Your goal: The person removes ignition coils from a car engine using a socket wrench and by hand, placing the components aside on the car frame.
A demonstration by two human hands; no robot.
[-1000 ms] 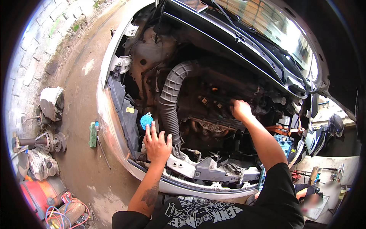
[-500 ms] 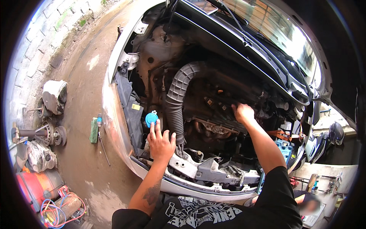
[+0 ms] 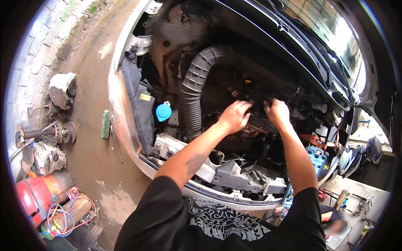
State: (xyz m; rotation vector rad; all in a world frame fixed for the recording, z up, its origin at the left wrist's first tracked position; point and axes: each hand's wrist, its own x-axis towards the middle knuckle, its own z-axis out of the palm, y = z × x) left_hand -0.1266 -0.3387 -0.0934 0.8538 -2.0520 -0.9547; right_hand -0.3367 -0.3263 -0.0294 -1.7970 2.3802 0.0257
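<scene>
The engine top [image 3: 258,118] lies to the right of the corrugated intake hose [image 3: 195,81], within the open bay. It looks stiff, heavy and fixed, probably a little slick with grime. The small fittings on it are likely light, hard plastic, easily cracked if bent sideways; they are best taken by the body, between thumb and fingertips. The hose itself should be light and springy, firmer at its ribbed elbow and softer along the bellows, so the elbow offers the better hold.

Two bare hands are over the engine top, both right of the hose. The left hand [image 3: 235,118], nearer the hose, has its fingers loosely curled; the right hand [image 3: 277,112], farther from it, bends its fingers down into shadow. Whether either one grips anything I cannot tell.

Counted around the hose: one blue reservoir cap [image 3: 163,111] just to its left; one yellow label [image 3: 145,97] beyond that; one orange fitting [image 3: 248,82] to its right; one light-blue plastic case [image 3: 316,155] well to its right; one green block-shaped object [image 3: 105,124] and one slim rod [image 3: 117,146] on the ground far to its left.
</scene>
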